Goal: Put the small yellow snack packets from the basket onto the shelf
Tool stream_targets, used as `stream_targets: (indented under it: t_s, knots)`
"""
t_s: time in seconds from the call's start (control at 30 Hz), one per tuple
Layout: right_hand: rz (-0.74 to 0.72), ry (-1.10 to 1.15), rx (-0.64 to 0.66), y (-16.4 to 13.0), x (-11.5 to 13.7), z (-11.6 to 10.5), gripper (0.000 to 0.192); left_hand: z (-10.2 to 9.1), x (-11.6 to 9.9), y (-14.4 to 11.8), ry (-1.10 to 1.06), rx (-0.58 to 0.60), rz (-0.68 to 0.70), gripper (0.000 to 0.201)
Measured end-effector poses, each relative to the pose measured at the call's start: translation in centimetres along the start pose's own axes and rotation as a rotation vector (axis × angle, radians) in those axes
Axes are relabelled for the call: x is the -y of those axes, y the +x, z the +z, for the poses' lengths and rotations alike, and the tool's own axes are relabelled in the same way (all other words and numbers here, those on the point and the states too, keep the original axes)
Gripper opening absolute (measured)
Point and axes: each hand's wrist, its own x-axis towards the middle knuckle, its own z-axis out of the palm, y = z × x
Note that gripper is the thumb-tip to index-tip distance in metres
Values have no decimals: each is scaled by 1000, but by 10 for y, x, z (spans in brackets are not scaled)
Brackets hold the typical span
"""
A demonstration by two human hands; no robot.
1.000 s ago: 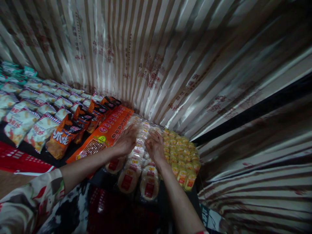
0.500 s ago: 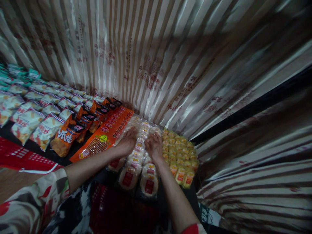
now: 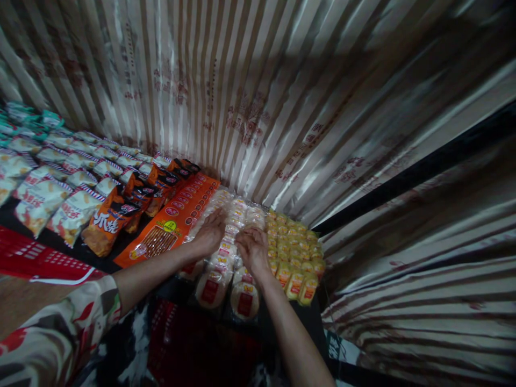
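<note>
Rows of round white rice crackers (image 3: 210, 289) in clear wrappers with red labels stand packed on a black surface in front of me. My left hand (image 3: 212, 234) lies over the left row, its fingers stretched forward and touching the wrappers. Resting on the right row is my right hand (image 3: 253, 248), fingers bent loosely and turned toward the middle row. Neither hand visibly lifts a pack. Yellow-wrapped snacks (image 3: 296, 285) sit in rows just right of my right hand. Left of my left hand lies a flat orange snack bag (image 3: 171, 226).
Orange-and-black snack bags (image 3: 107, 226) and white snack bags (image 3: 40, 207) fill the left side, with green bags (image 3: 24, 115) farther back. A red basket (image 3: 36, 258) stands at the lower left. Striped curtain (image 3: 250, 80) hangs behind, crossed by a dark bar (image 3: 415, 166) at right.
My right hand has slid slightly toward me and left on the crackers, its fingers shifting toward the middle row. My left hand stays on the left row. The view has shifted slightly.
</note>
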Motion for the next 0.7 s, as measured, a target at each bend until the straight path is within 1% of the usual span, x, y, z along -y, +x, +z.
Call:
stream_targets:
  t_s: [0.17, 0.33, 0.43, 0.5, 0.63, 0.7]
  knots:
    - [29, 11, -45, 3, 2, 7, 15, 2, 1, 1, -61, -22, -21, 29]
    - [18, -13, -60, 1, 3, 9, 13, -7, 0, -10, -96, -96, -33, 24]
    - [24, -30, -64, 0, 4, 10, 13, -13, -2, -22, -97, -59, 30, 16]
    - [32, -37, -67, 0, 4, 10, 13, -14, -3, -30, -91, -23, 82, 16]
    - [55, -28, -62, -1, 3, 12, 13, -15, -3, -43, -67, -37, 90, 18]
    - [58, -19, -55, -1, 2, 12, 14, -15, -3, -47, -50, -29, 127, 19]
